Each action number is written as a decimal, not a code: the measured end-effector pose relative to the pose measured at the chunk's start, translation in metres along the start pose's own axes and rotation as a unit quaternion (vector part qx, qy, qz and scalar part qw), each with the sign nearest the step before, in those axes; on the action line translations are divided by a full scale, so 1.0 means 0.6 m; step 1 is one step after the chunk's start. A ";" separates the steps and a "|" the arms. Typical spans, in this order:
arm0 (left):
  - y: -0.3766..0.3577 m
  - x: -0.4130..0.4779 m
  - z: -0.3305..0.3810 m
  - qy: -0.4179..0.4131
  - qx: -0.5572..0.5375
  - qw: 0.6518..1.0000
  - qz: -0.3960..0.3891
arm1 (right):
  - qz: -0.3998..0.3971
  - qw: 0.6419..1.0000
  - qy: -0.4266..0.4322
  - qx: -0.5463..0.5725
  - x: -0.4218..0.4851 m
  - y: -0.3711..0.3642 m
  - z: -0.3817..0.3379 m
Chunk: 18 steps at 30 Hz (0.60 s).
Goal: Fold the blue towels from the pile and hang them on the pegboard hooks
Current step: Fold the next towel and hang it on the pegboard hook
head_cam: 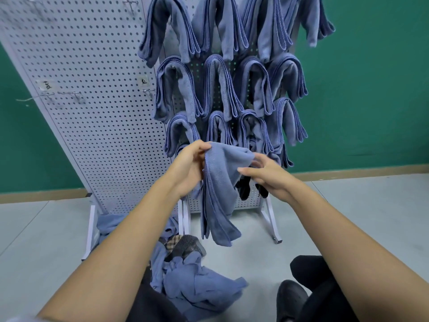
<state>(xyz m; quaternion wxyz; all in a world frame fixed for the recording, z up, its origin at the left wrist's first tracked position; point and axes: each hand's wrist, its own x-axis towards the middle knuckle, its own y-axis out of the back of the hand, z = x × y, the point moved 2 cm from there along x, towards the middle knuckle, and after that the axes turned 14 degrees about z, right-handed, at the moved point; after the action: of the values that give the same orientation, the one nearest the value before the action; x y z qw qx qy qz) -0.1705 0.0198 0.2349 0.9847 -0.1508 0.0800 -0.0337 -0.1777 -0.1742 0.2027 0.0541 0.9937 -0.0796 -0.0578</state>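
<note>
Pinching folded blue terry towel (220, 180) by top edge in left grip (189, 169); cannot tell whether grasped by blurred right grip (267, 176).

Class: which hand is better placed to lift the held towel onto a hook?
Left, probably: the left hand grips the towel at its top; the right hand sits beside it, fingers straight.

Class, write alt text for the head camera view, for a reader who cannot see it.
The left hand grips a blue towel by its top edge, the right hand at its other corner, before a white pegboard hung with folded towels. A pile of loose towels lies on the floor below.
</note>
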 end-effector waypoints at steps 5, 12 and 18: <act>0.025 0.014 -0.003 -0.003 0.032 0.999 0.016 | -0.022 0.998 0.026 0.046 -0.006 -0.007 -0.011; 0.032 0.021 -0.016 -0.055 0.108 0.990 0.074 | 0.069 0.993 0.098 0.017 -0.008 0.015 -0.035; 0.002 0.021 -0.028 -0.097 0.142 0.984 0.040 | 0.074 0.977 0.176 -0.099 -0.030 0.046 -0.048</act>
<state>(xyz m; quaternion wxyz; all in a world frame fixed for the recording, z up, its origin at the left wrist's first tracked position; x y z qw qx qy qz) -0.1607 0.0146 0.2166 0.9998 -0.0085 -0.0155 0.0097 -0.1961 -0.1952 0.2361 0.1697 0.9693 -0.1362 0.1147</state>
